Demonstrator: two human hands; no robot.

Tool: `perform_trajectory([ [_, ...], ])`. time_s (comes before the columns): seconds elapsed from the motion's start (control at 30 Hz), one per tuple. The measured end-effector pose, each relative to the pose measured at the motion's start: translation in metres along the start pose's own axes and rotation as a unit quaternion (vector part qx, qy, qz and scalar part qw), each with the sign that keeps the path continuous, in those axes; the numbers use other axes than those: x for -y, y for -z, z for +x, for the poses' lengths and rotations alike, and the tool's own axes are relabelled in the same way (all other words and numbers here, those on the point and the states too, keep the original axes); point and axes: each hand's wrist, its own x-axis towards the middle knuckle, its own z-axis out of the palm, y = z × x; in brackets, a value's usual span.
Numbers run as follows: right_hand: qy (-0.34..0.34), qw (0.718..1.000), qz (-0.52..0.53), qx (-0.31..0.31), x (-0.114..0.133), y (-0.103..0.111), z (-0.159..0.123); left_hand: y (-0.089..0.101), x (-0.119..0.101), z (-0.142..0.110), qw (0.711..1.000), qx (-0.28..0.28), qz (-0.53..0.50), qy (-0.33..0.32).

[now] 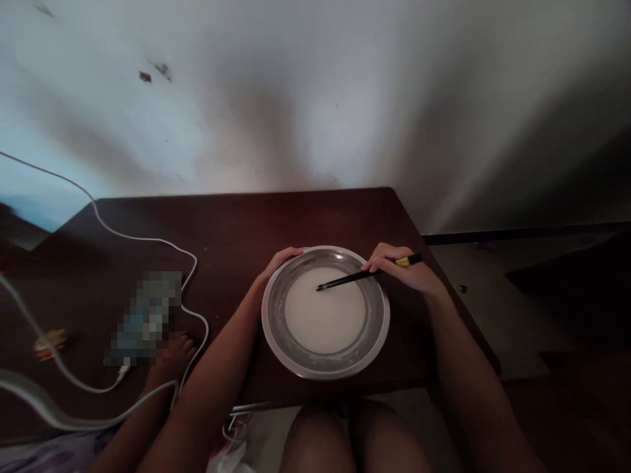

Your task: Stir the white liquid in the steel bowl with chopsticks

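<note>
A round metal bowl (276, 348) stands near the front edge of the table, with a smooth white liquid (325, 322) in it. My left hand (282, 260) is wrapped round the bowl's far left rim, its fingertips on the edge. Over the right rim, my right hand (397, 264) is closed on a pair of black chopsticks (345, 281) with a gold band near the top. The chopsticks slant down to the left, and their tips are at the liquid's surface; whether they dip in I cannot tell.
On the dark brown table (236, 223) at left lie a blurred-out phone (145, 322), a white cable (148, 240) and a small yellow-red object (50, 343). Another person's hand (175, 351) touches the phone. A stained wall (315, 98) rises behind.
</note>
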Motion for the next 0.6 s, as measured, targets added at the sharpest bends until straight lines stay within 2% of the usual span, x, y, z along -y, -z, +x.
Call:
perform_trajectory([
  [0.1, -0.013, 0.999, 0.034, -0.013, 0.0012, 0.0024, -0.0017, 0.0007, 0.0006, 0.0005, 1.000, -0.004, 0.004, -0.002],
  [0.23, -0.010, 0.998, 0.051, 0.036, 0.0029, 0.0001, -0.0018, 0.0015, 0.0009, 0.0015, 1.000, 0.007, 0.009, -0.002],
  [0.33, -0.002, 1.000, 0.017, 0.013, 0.0022, -0.0007, -0.0008, 0.0021, 0.0012, 0.0024, 1.000, 0.011, 0.011, -0.003],
  [0.43, -0.022, 0.999, 0.036, -0.011, 0.0019, 0.0017, -0.0020, 0.0028, 0.0015, 0.0030, 1.000, -0.002, 0.012, -0.007],
  [0.6, -0.008, 0.998, 0.045, 0.045, 0.0017, -0.0003, -0.0018, 0.0042, 0.0022, 0.0027, 1.000, 0.007, 0.022, -0.003],
])
